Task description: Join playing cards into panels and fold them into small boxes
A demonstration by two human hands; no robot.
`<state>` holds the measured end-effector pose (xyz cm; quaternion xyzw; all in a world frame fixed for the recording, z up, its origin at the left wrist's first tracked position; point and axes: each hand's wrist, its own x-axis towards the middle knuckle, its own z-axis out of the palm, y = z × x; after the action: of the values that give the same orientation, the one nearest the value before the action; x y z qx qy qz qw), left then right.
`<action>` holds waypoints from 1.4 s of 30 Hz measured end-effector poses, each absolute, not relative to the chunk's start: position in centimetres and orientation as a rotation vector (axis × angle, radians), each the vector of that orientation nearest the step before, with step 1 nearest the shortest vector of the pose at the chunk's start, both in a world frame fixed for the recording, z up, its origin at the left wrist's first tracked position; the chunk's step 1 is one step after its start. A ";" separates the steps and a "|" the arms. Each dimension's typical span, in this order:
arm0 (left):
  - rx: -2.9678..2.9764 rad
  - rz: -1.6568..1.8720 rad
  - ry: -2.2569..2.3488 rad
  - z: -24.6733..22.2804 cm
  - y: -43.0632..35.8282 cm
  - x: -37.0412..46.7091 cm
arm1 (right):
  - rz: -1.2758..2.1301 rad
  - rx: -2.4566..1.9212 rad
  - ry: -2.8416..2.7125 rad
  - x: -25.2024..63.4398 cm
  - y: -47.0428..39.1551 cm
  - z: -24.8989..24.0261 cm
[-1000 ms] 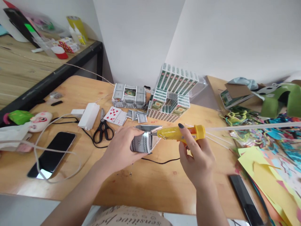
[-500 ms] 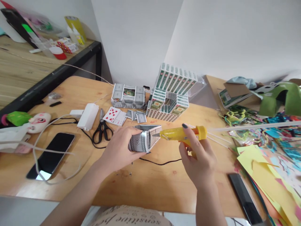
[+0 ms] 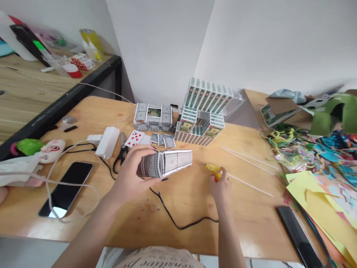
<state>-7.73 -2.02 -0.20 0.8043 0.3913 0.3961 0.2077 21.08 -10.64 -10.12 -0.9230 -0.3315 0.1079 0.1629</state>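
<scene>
My left hand (image 3: 128, 174) is closed around a small hollow piece built of patterned playing cards (image 3: 177, 162), held above the table with its narrow end pointing right. My right hand (image 3: 221, 189) grips a yellow hot glue gun (image 3: 211, 169) low at the tabletop, its nozzle pointing left toward the card piece but apart from it. A white glue stick (image 3: 251, 185) extends rightward from behind the gun. Beyond my hands lie loose playing cards (image 3: 136, 139), a box-like card build (image 3: 153, 117) and a stepped stack of green-and-white card boxes (image 3: 208, 96).
Black scissors (image 3: 120, 155), a white power adapter (image 3: 108, 142) and a phone (image 3: 67, 189) lie at left. A black cord (image 3: 181, 227) crosses the front. Thin white sticks (image 3: 248, 160), yellow paper (image 3: 304, 190) and a black slab (image 3: 299, 238) are at right.
The glue gun has come down and away from the card piece to the tabletop. My left hand has turned the piece, so its patterned outer side now shows.
</scene>
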 end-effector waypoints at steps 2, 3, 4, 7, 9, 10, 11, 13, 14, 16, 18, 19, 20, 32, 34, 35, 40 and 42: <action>2.220 1.115 1.105 -0.3 -2.0 -8.0 | 0.272 -2.675 -0.947 20.7 -10.5 -10.7; 2.208 1.119 1.113 -0.4 -2.0 -8.1 | 0.257 -2.690 -0.952 20.6 -10.5 -10.9; 2.195 1.123 1.118 -0.5 -2.0 -8.2 | 0.239 -2.707 -0.966 20.5 -10.5 -10.8; 2.160 1.121 1.125 -0.9 -2.0 -8.4 | 0.167 -2.721 -1.043 20.2 -10.5 -9.5; 2.152 1.118 1.129 -1.2 -2.1 -8.6 | 0.109 -2.600 -1.149 19.7 -10.2 -7.3; 2.155 1.120 1.131 -1.3 -2.1 -8.6 | 0.077 -2.450 -1.219 19.2 -9.9 -5.9; 2.161 1.124 1.131 -1.4 -2.1 -8.6 | 0.099 -2.234 -1.334 18.5 -9.5 -4.5; 2.183 1.136 1.121 -1.6 -2.2 -8.6 | 0.230 -1.785 -1.642 16.8 -8.4 -1.6; 2.198 1.142 1.110 -1.7 -2.2 -8.5 | 0.290 -1.626 -1.804 15.9 -7.8 -0.5; 2.234 1.148 1.092 -1.8 -2.3 -8.4 | 0.354 -1.390 -2.048 14.3 -6.6 1.0; 2.265 1.147 1.081 -1.8 -2.3 -8.4 | 0.401 -1.267 -2.123 13.3 -5.9 1.4; 2.279 1.144 1.075 -1.8 -2.4 -8.4 | 0.428 -1.224 -2.125 13.0 -5.6 1.2; 2.289 1.141 1.066 -1.8 -2.4 -8.4 | 0.460 -1.190 -2.113 13.0 -5.5 1.0; 2.440 1.129 0.921 -1.5 -2.3 -8.1 | 0.523 -1.065 -2.066 13.8 -5.9 0.3; 2.450 1.135 0.915 -1.4 -2.3 -8.0 | 0.510 -1.067 -2.070 13.9 -6.0 0.4; 2.449 1.135 0.919 -1.3 -2.4 -8.0 | 0.505 -1.067 -2.070 13.9 -6.1 0.4; 2.419 1.145 0.935 -1.2 -2.6 -7.9 | 0.487 -1.079 -2.080 14.0 -6.3 0.5; 2.407 1.158 0.932 -1.2 -2.6 -7.8 | 0.489 -1.082 -2.083 13.9 -6.3 0.6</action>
<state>-7.76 -2.59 -1.17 0.8404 0.3255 0.4045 0.1557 13.92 -6.31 0.59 -0.4204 -0.8094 0.1899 0.3634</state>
